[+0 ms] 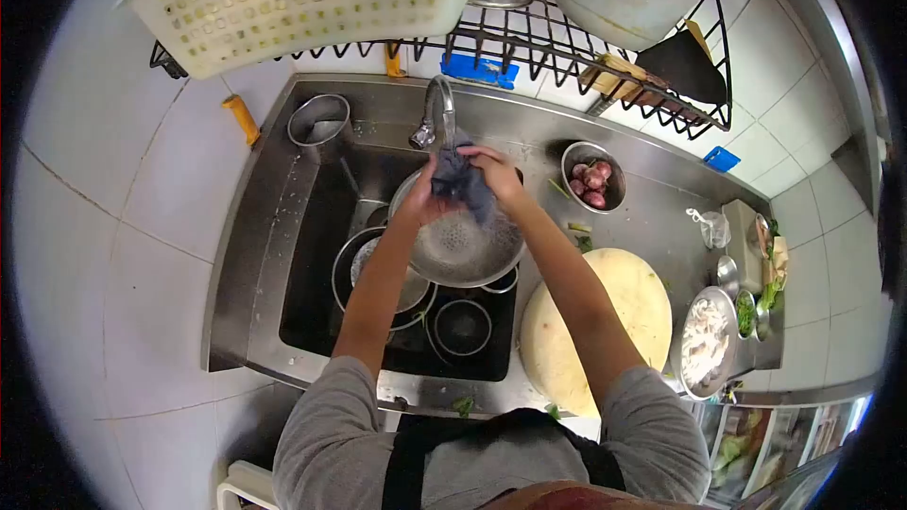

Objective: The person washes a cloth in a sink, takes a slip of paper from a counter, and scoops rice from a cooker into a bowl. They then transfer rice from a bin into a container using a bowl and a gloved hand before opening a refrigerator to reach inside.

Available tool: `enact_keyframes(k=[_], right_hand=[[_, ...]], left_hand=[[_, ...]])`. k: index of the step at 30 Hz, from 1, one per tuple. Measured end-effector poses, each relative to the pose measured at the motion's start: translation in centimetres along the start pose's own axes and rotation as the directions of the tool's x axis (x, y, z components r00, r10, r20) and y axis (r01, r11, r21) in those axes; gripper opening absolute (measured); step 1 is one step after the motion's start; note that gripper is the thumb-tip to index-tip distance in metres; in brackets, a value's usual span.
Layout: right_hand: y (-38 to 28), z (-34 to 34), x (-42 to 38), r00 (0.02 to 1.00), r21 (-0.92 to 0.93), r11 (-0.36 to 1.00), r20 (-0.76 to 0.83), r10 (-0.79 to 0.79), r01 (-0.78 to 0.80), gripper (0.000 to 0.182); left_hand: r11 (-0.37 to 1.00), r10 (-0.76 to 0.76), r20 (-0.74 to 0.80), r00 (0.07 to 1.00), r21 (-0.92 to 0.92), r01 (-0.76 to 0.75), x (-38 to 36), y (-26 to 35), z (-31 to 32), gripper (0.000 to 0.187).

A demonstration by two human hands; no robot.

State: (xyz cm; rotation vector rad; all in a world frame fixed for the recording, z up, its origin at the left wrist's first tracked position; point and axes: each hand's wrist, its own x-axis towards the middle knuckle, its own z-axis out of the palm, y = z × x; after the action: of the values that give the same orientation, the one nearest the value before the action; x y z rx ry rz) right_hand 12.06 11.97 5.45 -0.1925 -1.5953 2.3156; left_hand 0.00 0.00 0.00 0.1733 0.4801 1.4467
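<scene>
Left hand [428, 200]: gripping dark cloth [461, 179]
Right hand [497, 174]: clutching it too
Faucet [446, 106]: right by both
Metal bowl [472, 255]: just under 'em

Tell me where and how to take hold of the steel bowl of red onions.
Probably best by the right-hand rim of the steel bowl, coming from above and the right. The bowl is open-topped, its rim rings the red onions, and open counter borders that side.

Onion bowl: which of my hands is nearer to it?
Right. The right hand is on the side of the dark cloth toward the onion bowl, with a gap between; the left hand is at the cloth's opposite side, farther away.
</scene>
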Motion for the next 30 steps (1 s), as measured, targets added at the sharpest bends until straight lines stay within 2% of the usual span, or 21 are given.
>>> enact_keyframes(k=[1, 2, 3, 5, 6, 7, 8, 9, 12, 13, 14, 15, 16, 17, 19, 20, 22, 24, 26, 28, 30], right_hand=[[1.8, -1.0, 1.4, 0.96, -0.475, 0.875, -0.275, -0.053, -0.088, 0.034], [2.6, -1.3, 2.5, 0.853, -0.788, 0.544, -0.47, -0.228, -0.289, 0.031], [3.6, 1.7, 3.9, 0.85, -0.77, 0.567, -0.481, -0.216, -0.292, 0.031], [3.0, 3.3, 5.4, 0.721, -0.778, 0.502, -0.587, -0.369, -0.378, 0.021], [3.9, 2.7, 7.0, 0.715, -0.68, 0.665, -0.627, -0.31, -0.309, 0.018], [3.6, 2.4, 8.0, 0.712, -0.675, 0.667, -0.633, -0.303, -0.315, 0.018], [3.4, 2.3, 8.7, 0.838, -0.41, 0.884, -0.545, -0.039, -0.225, 0.016], [3.2, 2.3, 9.2, 0.927, -0.067, 0.979, -0.34, 0.16, -0.194, 0.015], [-1.1, 5.1, 9.3, 0.918, -0.009, 0.972, -0.331, 0.218, -0.234, 0.014], [-1.9, 5.4, 8.9, 0.915, -0.001, 0.973, -0.339, 0.217, -0.231, 0.014], [-2.7, 5.4, 8.3, 0.926, 0.047, 0.969, -0.284, 0.247, -0.244, 0.014], [-3.2, 5.2, 7.7, 0.935, 0.091, 0.962, -0.227, 0.273, -0.259, 0.016], [-3.2, 4.5, 7.1, 0.934, 0.094, 0.963, -0.237, 0.269, -0.253, 0.016], [-3.1, 4.0, 6.4, 0.941, 0.101, 0.977, -0.268, 0.208, -0.188, 0.017], [-2.5, 3.1, 5.4, 0.941, 0.106, 0.987, -0.304, 0.146, -0.119, 0.019], [-2.0, 3.0, 5.0, 0.934, 0.139, 0.985, -0.326, 0.146, -0.105, 0.02], [-1.2, 2.5, 5.1, 0.926, 0.171, 0.981, -0.348, 0.144, -0.088, 0.021], [-1.3, 2.7, 5.7, 0.92, 0.013, 0.998, -0.387, 0.065, -0.065, 0.024], [-2.5, 3.5, 5.7, 0.922, -0.046, 0.994, -0.379, 0.076, -0.101, 0.024], [-2.7, 4.1, 5.4, 0.924, -0.104, 0.986, -0.372, 0.084, -0.132, 0.024], [-2.1, 4.8, 4.4, 0.915, -0.182, 0.982, -0.384, -0.124, 0.057, 0.026]], left_hand=[[0.986, 0.152, -0.176, 0.972, 0.101, -0.136, 0.5, 0.0, -0.1, 0.05], [0.943, 0.311, -0.329, 0.892, 0.224, -0.246, 0.8, 0.0, 0.0, 0.042], [0.944, 0.302, -0.348, 0.887, 0.238, -0.228, -1.3, 1.4, -0.6, 0.042], [0.841, 0.491, -0.501, 0.713, 0.488, -0.236, -1.2, 2.1, 0.2, 0.039], [0.77, 0.497, -0.358, 0.791, 0.602, -0.211, -1.0, 2.6, -0.4, 0.041], [0.773, 0.49, -0.364, 0.792, 0.601, -0.203, -1.1, 3.0, 0.0, 0.041], [0.653, 0.556, -0.346, 0.756, 0.744, -0.14, -1.3, 3.3, 1.0, 0.034], [0.507, 0.617, -0.31, 0.723, 0.859, -0.065, -1.3, 3.5, 1.7, 0.027], [0.439, 0.66, -0.277, 0.698, 0.896, -0.061, 0.8, 3.7, 0.8, 0.026], [0.437, 0.653, -0.276, 0.705, 0.898, -0.053, 2.4, 4.4, -1.3, 0.026], [-0.24, 0.724, 0.152, 0.672, 0.97, 0.039, 4.5, 5.4, -4.5, 0.027], [-0.8, 0.503, 0.535, 0.679, 0.586, 0.131, 5.7, 5.8, -6.1, 0.03], [-0.449, 0.714, -0.073, 0.696, 0.715, 0.536, 5.3, 5.2, -2.8, 0.032], [-0.454, 0.709, -0.069, 0.702, 0.718, 0.528, 4.0, 5.4, 0.0, 0.032], [-0.174, 0.727, -0.078, 0.682, 0.94, 0.293, 2.2, 5.7, 3.8, 0.021], [-0.151, 0.75, -0.043, 0.66, 0.96, 0.235, 2.7, 6.0, 3.5, 0.018], [-0.165, 0.758, -0.029, 0.652, 0.958, 0.234, 1.5, 6.0, 5.3, 0.019], [-0.174, 0.769, -0.017, 0.639, 0.956, 0.235, 1.2, 5.9, 6.1, 0.019], [-0.248, 0.806, 0.098, 0.584, 0.951, 0.183, 1.5, 6.0, 5.2, 0.02], [-0.269, 0.787, 0.127, 0.604, 0.952, 0.15, 1.0, 5.7, 5.8, 0.02], [-0.286, 0.771, 0.159, 0.617, 0.952, 0.112, 1.2, 5.8, 6.8, 0.019]])
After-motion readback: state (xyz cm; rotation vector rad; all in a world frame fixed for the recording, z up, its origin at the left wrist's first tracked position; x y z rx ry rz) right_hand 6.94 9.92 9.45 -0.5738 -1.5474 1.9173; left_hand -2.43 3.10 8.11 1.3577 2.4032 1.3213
